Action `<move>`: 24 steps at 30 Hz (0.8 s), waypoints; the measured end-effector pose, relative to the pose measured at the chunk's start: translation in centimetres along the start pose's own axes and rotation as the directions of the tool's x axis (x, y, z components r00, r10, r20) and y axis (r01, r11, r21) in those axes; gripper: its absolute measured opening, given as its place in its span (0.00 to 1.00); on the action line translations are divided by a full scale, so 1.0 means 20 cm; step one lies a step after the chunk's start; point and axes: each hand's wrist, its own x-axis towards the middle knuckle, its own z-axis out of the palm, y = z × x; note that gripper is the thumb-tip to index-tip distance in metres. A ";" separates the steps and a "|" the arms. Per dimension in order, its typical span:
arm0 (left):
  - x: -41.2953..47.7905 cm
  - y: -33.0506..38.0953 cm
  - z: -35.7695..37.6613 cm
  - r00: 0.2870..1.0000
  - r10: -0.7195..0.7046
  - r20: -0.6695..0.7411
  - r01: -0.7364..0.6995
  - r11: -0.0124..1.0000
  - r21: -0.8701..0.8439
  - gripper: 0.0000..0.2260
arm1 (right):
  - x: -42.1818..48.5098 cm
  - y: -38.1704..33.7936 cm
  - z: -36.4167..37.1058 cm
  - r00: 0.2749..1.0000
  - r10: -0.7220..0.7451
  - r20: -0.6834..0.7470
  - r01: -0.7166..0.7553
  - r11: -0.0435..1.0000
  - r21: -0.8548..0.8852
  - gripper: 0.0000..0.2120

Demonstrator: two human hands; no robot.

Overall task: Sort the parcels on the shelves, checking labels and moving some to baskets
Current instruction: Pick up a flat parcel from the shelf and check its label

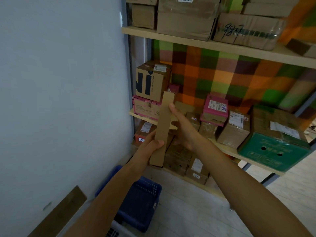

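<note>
I keep the long parcel (pixel 165 124) tilted up to hunt its label, I judge — left hand (pixel 150 147) fingers clamped round its lower end, right hand (pixel 185 129) steadying — its fingers I cannot tell

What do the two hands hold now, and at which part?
A long narrow cardboard box: the left hand grips its lower end, the right hand its middle.
</note>
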 end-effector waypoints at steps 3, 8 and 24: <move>0.00 0.00 0.00 1.000 -0.009 0.029 0.008 0.999 0.032 0.39 | -0.01 -0.01 0.01 1.000 0.020 0.021 -0.020 1.000 -0.010 0.35; 0.01 -0.02 -0.01 0.991 -0.092 0.094 0.089 0.995 0.034 0.34 | 0.01 -0.03 -0.02 1.000 0.013 -0.008 -0.014 0.995 -0.103 0.15; 0.04 0.04 -0.03 0.946 0.139 -0.294 -0.065 0.967 0.247 0.24 | 0.05 0.02 -0.05 0.973 -0.087 -0.212 0.085 0.996 -0.020 0.20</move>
